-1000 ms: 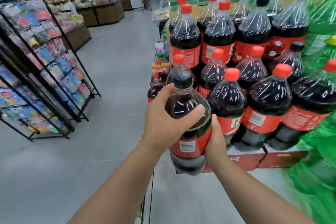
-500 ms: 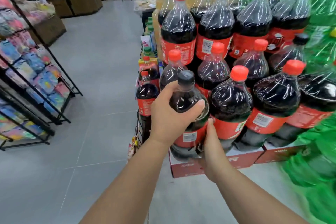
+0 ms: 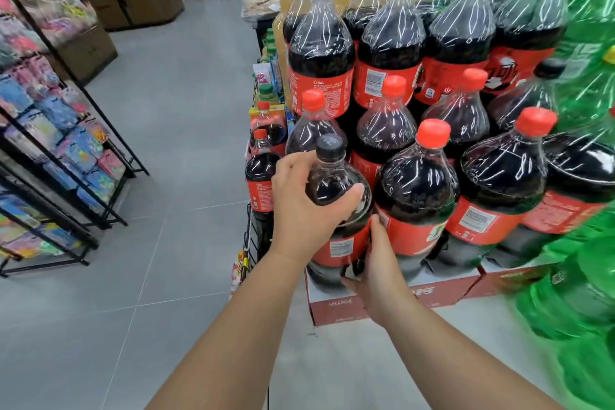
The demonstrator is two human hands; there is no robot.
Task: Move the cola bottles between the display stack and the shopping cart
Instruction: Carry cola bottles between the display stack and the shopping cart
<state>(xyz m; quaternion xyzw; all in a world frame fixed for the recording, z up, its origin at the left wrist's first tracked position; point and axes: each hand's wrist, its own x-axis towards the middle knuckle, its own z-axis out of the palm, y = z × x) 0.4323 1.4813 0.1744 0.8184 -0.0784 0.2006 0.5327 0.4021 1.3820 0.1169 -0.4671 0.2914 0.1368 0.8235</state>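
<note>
**Black-capped cola bottle (image 3: 336, 189) held at the corner of the display stack**

Position: the bottle stands at the front-left corner of the display stack (image 3: 392, 53), in the lower tier, above the red cardboard tray (image 3: 336, 309). Its base is hidden, so contact with the tray appears likely but cannot be confirmed.

Orientation: the long axis is close to vertical. The cap points up and the red label sits on the lower half of the body.

Left hand (image 3: 299, 206): it grips the shoulder of the bottle just below the neck. The thumb lies across the near face and the fingers wrap round the far side.

Right hand (image 3: 379, 273): it clasps the lower body. The thumb curls under the label edge, and the fingers reach into the gap beside the neighbouring red-capped bottle (image 3: 416, 196), which touches or nearly touches the held one.

Surroundings: a second tier of shrink-wrapped cola bottles rises behind. Green bottles (image 3: 585, 293) fill the right edge, blurred. A black wire rack (image 3: 66, 143) of packets stands well apart across the grey tiled floor (image 3: 166, 110).
</note>
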